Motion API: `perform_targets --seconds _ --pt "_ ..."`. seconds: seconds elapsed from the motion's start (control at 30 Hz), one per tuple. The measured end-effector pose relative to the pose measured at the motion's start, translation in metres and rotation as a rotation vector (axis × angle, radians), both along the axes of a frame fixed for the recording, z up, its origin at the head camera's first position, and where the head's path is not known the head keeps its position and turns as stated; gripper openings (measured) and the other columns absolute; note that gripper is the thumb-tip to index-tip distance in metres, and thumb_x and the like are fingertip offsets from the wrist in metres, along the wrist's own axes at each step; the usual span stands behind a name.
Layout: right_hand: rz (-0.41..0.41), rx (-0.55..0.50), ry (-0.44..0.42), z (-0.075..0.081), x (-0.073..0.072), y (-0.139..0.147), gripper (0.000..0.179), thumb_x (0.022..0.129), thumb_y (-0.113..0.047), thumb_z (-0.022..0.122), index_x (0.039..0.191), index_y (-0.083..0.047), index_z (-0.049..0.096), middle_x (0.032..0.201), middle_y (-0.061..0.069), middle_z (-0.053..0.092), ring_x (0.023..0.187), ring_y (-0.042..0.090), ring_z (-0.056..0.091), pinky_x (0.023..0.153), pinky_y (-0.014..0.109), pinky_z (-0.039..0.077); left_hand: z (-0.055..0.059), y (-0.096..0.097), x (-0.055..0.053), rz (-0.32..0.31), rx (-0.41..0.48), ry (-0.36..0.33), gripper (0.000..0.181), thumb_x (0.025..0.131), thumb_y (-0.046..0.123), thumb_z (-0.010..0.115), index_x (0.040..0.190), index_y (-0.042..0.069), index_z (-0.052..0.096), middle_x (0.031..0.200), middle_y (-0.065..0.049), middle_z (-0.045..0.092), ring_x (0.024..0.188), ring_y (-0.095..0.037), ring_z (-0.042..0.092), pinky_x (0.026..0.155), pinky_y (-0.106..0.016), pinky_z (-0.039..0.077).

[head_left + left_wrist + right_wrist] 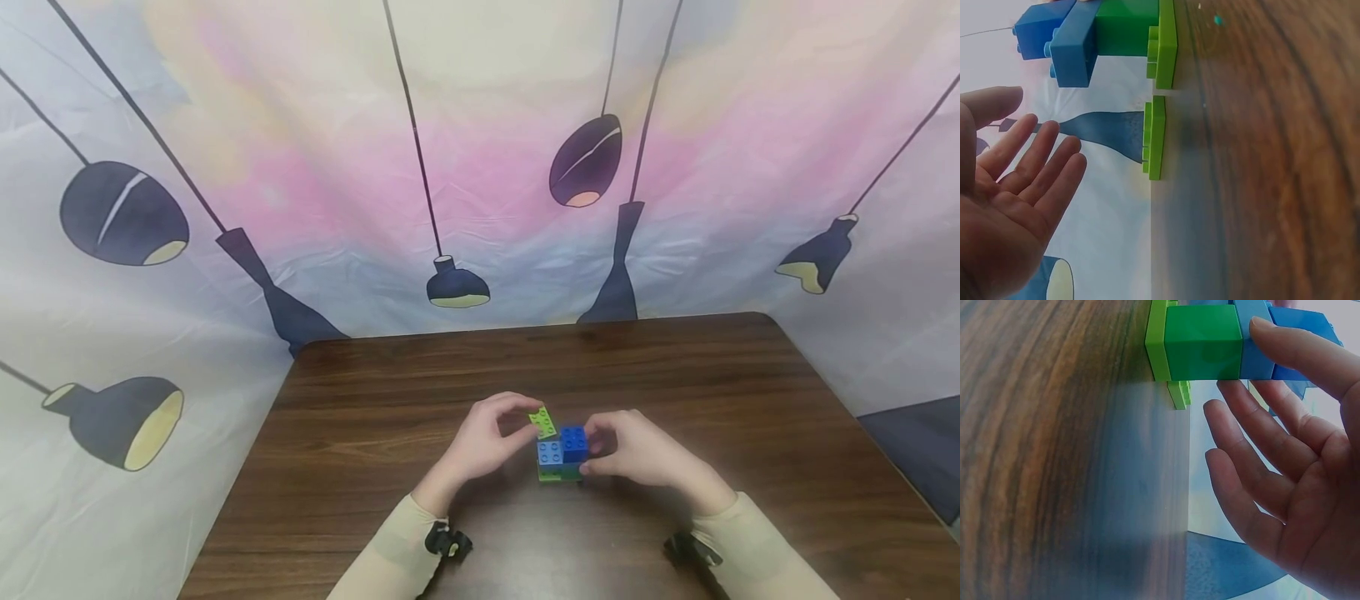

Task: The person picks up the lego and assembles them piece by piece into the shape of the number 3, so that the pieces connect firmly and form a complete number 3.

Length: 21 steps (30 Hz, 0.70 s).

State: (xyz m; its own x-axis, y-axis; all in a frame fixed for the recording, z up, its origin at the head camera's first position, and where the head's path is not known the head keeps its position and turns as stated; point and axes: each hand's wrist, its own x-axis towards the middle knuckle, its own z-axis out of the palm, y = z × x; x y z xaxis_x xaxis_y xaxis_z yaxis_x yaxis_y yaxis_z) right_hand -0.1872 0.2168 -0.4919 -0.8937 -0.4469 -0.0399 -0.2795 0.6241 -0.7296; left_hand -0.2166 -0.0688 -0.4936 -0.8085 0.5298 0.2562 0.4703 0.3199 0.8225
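A toy brick stack stands on the table in the head view. Its dark blue brick sits on the right part of a light blue brick. Below these are a green brick and a lime base plate. My right hand grips the stack's right side, thumb over the light blue brick in the right wrist view. A loose lime plate lies flat on the table, just behind the stack. My left hand hovers above and left of it, fingers relaxed and holding nothing.
The dark wooden table reaches back to a hanging cloth printed with lamps. Black wrist straps sit at both sleeves. A tiny teal speck shows on the table in the left wrist view.
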Motion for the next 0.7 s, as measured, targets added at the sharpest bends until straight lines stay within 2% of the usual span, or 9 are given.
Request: perform_targets --seconds 0.17,0.3,0.47,0.7 --pt "0.002 0.0 0.004 -0.0003 0.0002 0.0 0.03 0.084 -0.031 0.094 0.105 -0.02 0.074 0.101 -0.011 0.074 0.097 0.013 0.07 0.087 0.046 0.059 -0.0029 -0.0016 -0.002 0.032 -0.045 0.005 0.034 0.101 0.023 0.076 0.132 0.008 0.073 0.13 -0.001 0.073 0.123 -0.017 0.067 0.105 -0.048 0.054" --pt "0.003 0.0 0.003 0.0012 0.0002 0.0002 0.031 0.084 -0.031 0.094 0.105 -0.02 0.074 0.101 -0.011 0.074 0.097 0.013 0.07 0.088 0.046 0.059 -0.0008 -0.0013 -0.0019 0.055 -0.085 0.007 0.034 0.101 0.022 0.077 0.132 0.008 0.074 0.129 0.001 0.073 0.123 -0.019 0.067 0.104 -0.045 0.055" --pt "-0.002 0.0 0.001 0.0033 0.0011 0.0003 0.031 0.084 -0.03 0.094 0.105 -0.019 0.074 0.101 -0.01 0.074 0.097 0.014 0.07 0.088 0.046 0.059 0.0017 -0.0009 -0.0016 0.06 -0.106 -0.005 0.035 0.1 0.019 0.078 0.132 0.006 0.073 0.13 -0.001 0.073 0.121 -0.02 0.069 0.103 -0.041 0.055" --pt "-0.002 -0.009 -0.016 0.0035 0.0021 -0.0003 0.031 0.085 -0.03 0.094 0.105 -0.019 0.074 0.101 -0.009 0.074 0.097 0.015 0.07 0.086 0.044 0.06 0.0006 -0.0061 -0.0045 0.068 -0.131 -0.012 0.034 0.099 0.015 0.079 0.131 0.006 0.073 0.129 -0.004 0.073 0.121 -0.027 0.069 0.102 -0.047 0.055"
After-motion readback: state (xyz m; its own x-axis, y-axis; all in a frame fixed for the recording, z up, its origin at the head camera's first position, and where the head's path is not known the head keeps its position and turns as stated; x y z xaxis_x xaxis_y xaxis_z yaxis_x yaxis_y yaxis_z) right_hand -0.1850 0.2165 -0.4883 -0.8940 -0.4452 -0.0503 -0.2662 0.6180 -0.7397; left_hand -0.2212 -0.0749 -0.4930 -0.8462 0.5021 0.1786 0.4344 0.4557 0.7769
